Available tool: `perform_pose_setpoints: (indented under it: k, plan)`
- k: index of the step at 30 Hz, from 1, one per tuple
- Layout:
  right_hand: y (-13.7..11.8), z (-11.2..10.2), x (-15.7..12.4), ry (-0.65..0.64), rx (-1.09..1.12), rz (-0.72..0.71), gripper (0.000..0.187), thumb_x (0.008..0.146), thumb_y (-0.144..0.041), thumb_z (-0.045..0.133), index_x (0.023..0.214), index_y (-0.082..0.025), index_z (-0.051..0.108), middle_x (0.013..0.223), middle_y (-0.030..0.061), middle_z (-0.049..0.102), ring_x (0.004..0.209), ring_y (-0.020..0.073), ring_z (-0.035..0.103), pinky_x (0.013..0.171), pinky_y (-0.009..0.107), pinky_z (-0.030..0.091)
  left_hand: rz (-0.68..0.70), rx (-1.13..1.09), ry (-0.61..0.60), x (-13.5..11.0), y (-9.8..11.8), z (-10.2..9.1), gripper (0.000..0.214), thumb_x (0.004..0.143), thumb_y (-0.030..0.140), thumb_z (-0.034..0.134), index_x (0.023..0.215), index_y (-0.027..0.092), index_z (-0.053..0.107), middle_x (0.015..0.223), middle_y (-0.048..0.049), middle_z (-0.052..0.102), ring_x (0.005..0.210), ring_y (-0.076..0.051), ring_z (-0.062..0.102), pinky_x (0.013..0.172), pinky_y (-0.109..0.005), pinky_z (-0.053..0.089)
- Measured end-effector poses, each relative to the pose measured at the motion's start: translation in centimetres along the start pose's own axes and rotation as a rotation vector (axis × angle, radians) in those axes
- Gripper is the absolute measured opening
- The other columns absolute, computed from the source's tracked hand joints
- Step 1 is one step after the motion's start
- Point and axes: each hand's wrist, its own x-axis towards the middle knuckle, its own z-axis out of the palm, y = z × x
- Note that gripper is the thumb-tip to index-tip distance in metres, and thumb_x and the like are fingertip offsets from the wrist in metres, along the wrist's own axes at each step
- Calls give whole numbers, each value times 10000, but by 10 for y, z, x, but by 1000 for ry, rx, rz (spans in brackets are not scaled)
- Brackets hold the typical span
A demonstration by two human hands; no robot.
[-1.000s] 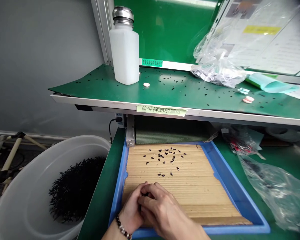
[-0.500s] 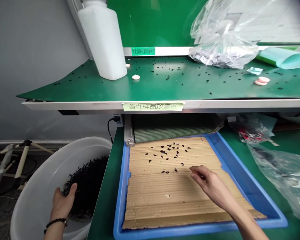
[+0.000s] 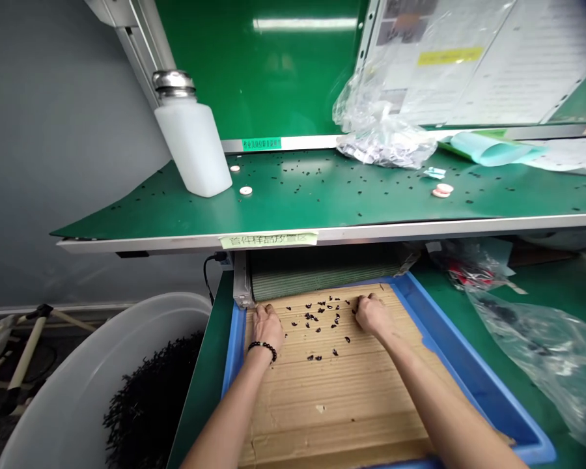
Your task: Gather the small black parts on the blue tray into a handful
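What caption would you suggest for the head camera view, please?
Left hand and right hand rest among small black pieces on cardboard in a blue tray.

Forearms (image 3: 229,417) bare to edge of view; left hand (image 3: 267,327) with bracelet (image 3: 262,350) of round black beads at wrist.

Small black curved pieces (image 3: 317,319), loosely scattered on upper corrugated cardboard sheet (image 3: 342,417), mostly between left hand (image 3: 267,329) and right hand (image 3: 372,314).

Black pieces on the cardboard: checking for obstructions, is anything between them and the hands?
Nothing visible: the left hand and right hand lie on the cardboard either side of the black pieces, with only cardboard between.
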Motion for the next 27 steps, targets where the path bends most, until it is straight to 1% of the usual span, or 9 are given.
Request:
perform_pose_setpoints:
  k: [2, 5, 7, 9, 13, 15, 19, 23, 27]
  plan:
    - [-11, 4, -5, 7, 21, -62, 369, 847, -48, 384, 1131, 6, 612, 1118, 266, 568, 1049, 310, 577, 899, 352, 425, 36, -22, 3, 8, 7, 15, 475, 796, 38, 438, 1259, 35, 542, 1211, -216, 526, 1154, -295, 520, 1019, -371, 397]
    - [-23, 10, -12, -18, 88, -223, 427, 803, -36, 459, 1186, -132, 621, 1121, 141, 599, 992, 210, 598, 884, 239, 413, 283, -232, -50, 6, 19, 27, 426, 818, 26, 380, 1170, 115, 604, 1116, -139, 568, 1089, -220, 556, 1012, -312, 415]
    - [-27, 11, -9, -4, 122, -261, 489, 800, -42, 463, 1255, -178, 581, 1153, 107, 587, 995, 196, 592, 872, 222, 413, 382, -349, -43, 5, 27, 31, 433, 837, 27, 349, 1169, 145, 601, 1111, -110, 567, 1075, -183, 564, 1014, -277, 419]
    - [-29, 11, 1, 35, 127, -220, 508, 811, -36, 430, 1299, -127, 537, 1181, 152, 561, 1043, 241, 567, 894, 271, 414, 355, -337, 8, 8, 35, 33, 445, 843, 36, 348, 1210, 139, 578, 1127, -113, 552, 1092, -191, 550, 1026, -288, 411]
    - [-37, 10, 19, 69, 108, -183, 429, 806, 0, 394, 1193, 9, 578, 1174, 269, 527, 1117, 328, 504, 963, 376, 378, 252, -164, 29, 19, 43, 35, 468, 833, 42, 361, 1262, 84, 544, 1114, -157, 532, 1106, -268, 507, 1036, -406, 389]
    - [-44, 11, 17, 53, 119, -256, 404, 801, 0, 415, 1156, -5, 608, 1145, 249, 550, 1107, 303, 512, 980, 348, 367, 305, -168, -14, 20, 44, 35, 469, 821, 24, 358, 1232, 110, 568, 1109, -140, 545, 1080, -251, 521, 1022, -396, 404]
    - [-53, 13, 5, 18, 179, -438, 426, 818, -40, 458, 1189, -165, 623, 1106, 103, 597, 1049, 197, 548, 940, 222, 380, 475, -301, -81, 20, 45, 34, 493, 809, -7, 359, 1209, 173, 584, 1151, -87, 566, 1078, -169, 550, 1015, -268, 420]
    - [-60, 13, 7, 38, 179, -405, 445, 844, -27, 394, 1244, -95, 575, 1157, 170, 562, 1091, 244, 521, 963, 293, 378, 386, -231, -91, 23, 53, 31, 519, 802, -3, 383, 1289, 107, 524, 1184, -141, 529, 1118, -207, 527, 1048, -310, 388]
    - [-62, 12, -3, -27, 172, -461, 360, 812, -39, 465, 1123, -67, 645, 1098, 184, 588, 1055, 261, 539, 969, 302, 380, 419, -144, -172, 15, 58, 26, 406, 798, 16, 412, 1132, 123, 615, 1095, -133, 550, 1087, -236, 530, 1013, -336, 409]
